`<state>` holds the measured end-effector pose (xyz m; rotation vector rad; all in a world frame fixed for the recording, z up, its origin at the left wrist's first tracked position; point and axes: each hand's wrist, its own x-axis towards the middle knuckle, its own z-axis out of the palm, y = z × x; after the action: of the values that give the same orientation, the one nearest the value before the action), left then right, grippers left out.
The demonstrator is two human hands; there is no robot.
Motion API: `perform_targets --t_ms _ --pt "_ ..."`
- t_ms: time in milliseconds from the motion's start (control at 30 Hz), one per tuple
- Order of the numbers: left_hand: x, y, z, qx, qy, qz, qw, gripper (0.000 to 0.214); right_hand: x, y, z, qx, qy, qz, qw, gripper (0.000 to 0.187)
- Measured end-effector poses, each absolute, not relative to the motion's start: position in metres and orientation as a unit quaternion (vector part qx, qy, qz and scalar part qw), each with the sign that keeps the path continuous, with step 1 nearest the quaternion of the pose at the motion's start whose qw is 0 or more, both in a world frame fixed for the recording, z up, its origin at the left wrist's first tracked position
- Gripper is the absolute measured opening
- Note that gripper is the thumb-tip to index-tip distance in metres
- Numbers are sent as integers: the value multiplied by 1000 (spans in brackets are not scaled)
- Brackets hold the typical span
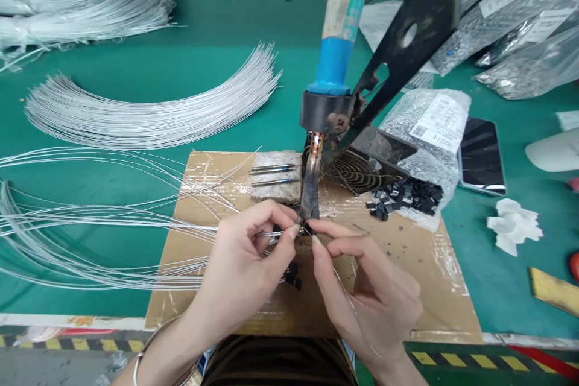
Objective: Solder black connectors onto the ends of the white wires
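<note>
Below a blue-handled soldering iron (335, 54), clamped with its tip pointing down, both my hands meet. My left hand (253, 253) pinches a thin white wire (275, 233) between thumb and forefinger, its end close to the iron's tip (308, 199). Thumb and forefinger of my right hand (366, 283) are closed on a strand of solder wire (348, 298), which trails down across the palm. The fingertips partly hide the joint under the tip. Small black connectors (293, 277) lie just under my left hand, some attached to wires.
A bundle of white wires (158, 114) lies on the green mat, more bundles (90, 0) behind. Cardboard (429, 289) covers the work spot. At right are loose black parts (407, 196), a plastic bag (434, 114), a phone (482, 154) and crumpled paper (514, 226). A black fan (362, 169) stands behind.
</note>
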<state>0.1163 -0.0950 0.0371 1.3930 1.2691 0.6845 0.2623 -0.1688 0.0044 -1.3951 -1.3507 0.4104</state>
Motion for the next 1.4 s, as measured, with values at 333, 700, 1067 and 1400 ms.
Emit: perform_targets --t_ms 333,700,1067,1400 --pt "116 -96 38 583 533 291 541 13 263 -169 3 -583 -573 168 551 23" --pt "116 -95 36 586 543 279 533 12 263 -168 3 -577 -573 186 552 22" --pt "111 -112 29 617 527 265 520 16 272 -180 -9 -665 -523 192 497 9" --pt "90 -148 25 729 480 241 425 14 275 -191 -17 -558 -627 297 455 12"
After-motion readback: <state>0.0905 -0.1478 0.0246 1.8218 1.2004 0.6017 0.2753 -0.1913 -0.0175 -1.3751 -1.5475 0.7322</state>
